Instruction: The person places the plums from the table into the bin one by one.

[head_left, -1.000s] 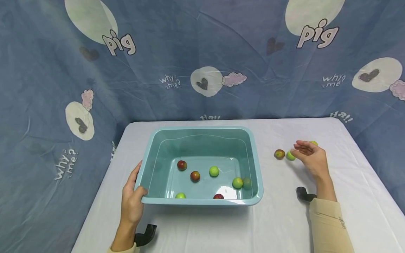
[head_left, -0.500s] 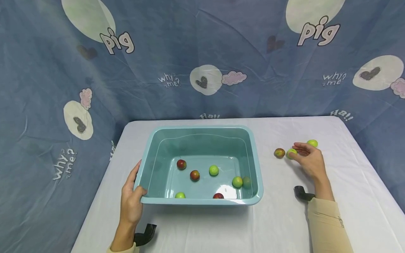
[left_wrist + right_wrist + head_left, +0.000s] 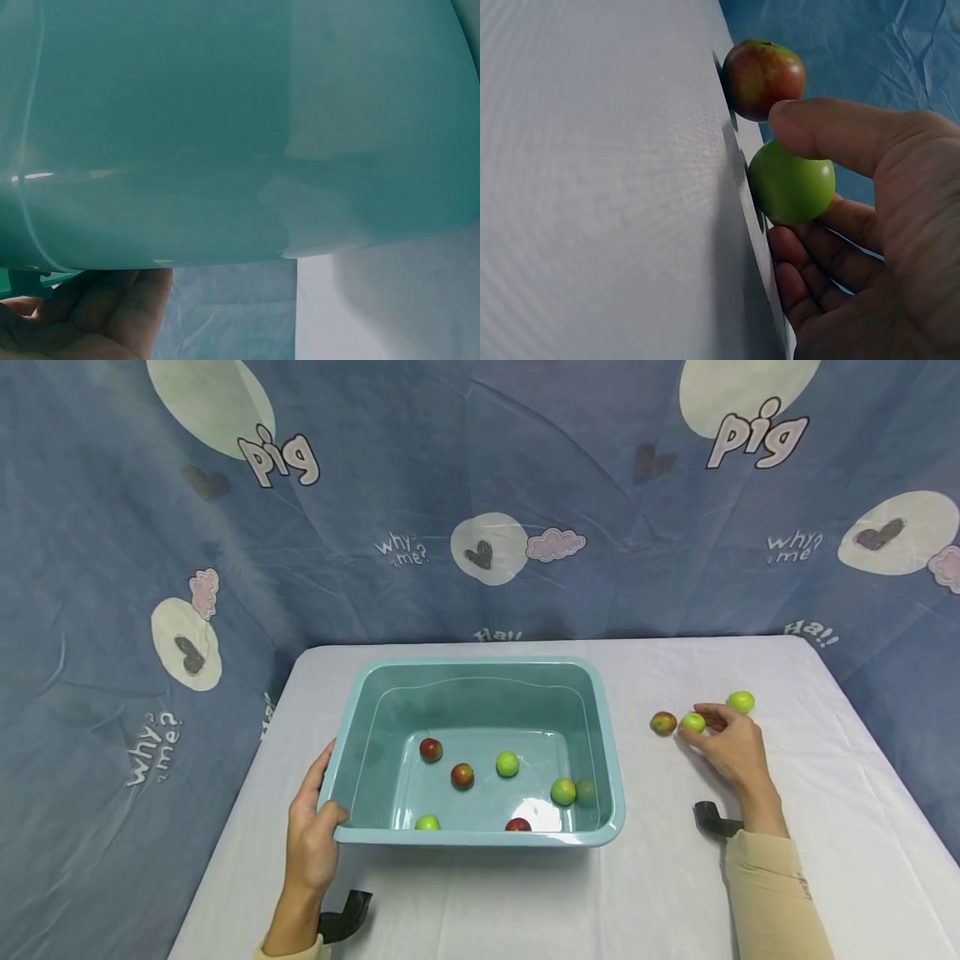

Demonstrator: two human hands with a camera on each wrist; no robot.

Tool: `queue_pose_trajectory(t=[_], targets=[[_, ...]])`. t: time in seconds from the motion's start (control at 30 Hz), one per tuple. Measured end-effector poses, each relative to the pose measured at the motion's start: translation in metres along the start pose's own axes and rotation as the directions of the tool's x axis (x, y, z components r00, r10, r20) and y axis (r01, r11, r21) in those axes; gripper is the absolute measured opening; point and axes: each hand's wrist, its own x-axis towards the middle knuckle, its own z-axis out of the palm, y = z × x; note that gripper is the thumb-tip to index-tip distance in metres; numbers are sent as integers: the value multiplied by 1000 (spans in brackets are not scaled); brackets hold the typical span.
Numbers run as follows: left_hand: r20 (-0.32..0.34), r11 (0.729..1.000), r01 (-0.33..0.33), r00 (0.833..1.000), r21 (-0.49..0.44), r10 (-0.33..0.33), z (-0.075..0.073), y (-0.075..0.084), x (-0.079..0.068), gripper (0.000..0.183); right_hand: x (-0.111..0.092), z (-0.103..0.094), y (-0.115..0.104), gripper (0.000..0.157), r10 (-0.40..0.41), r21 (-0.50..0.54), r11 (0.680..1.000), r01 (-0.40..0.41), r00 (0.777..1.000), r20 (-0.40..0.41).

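Observation:
My left hand (image 3: pixel 311 843) grips the left side of the light teal plastic basin (image 3: pixel 480 837), thumb over the rim and fingers under it in the left wrist view. Over on the right, my right hand (image 3: pixel 735 752) has its thumb and fingers around a small round green fruit (image 3: pixel 791 184) at the white cloth. The thumb (image 3: pixel 825 131) lies along one side of the fruit, the fingers (image 3: pixel 855 262) curl at the other. A red-green fruit (image 3: pixel 663 723) sits just left of it, and another green fruit (image 3: pixel 741 702) lies behind the hand.
Inside the basin lie several loose fruits, among them a red one (image 3: pixel 462 777) and a green one (image 3: pixel 507 764). A white cloth (image 3: pixel 675 877) covers the table. Behind it hangs a blue printed curtain (image 3: pixel 420 460). Black wrist mounts (image 3: pixel 347 918) stick out from the forearms.
My right hand has come down and slightly left, its thumb and fingers closing around the green fruit. The left hand and basin stay where they were.

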Motion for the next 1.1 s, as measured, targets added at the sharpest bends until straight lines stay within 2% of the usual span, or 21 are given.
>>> queue_pose_trajectory(t=[0.3, 0.73, 0.93, 1.1], targets=[[5, 1000, -10, 1000, -6, 10, 0, -1, 0, 87, -1, 1, -1, 54, -31, -71, 997, 30, 999, -10], [9, 1000, -18, 1000, 9, 18, -1, 0, 0, 86, 0, 2, -2, 51, -57, -112, 992, 55, 998, -10], [10, 999, -11, 1000, 33, 10, -2, 0, 0, 86, 0, -1, -4, 51, -19, -82, 996, 19, 1000, 0], [8, 999, -9, 1000, 44, 9, -2, 0, 0, 86, 1, -7, -10, 54, 13, 11, 1000, -13, 1000, -1]])
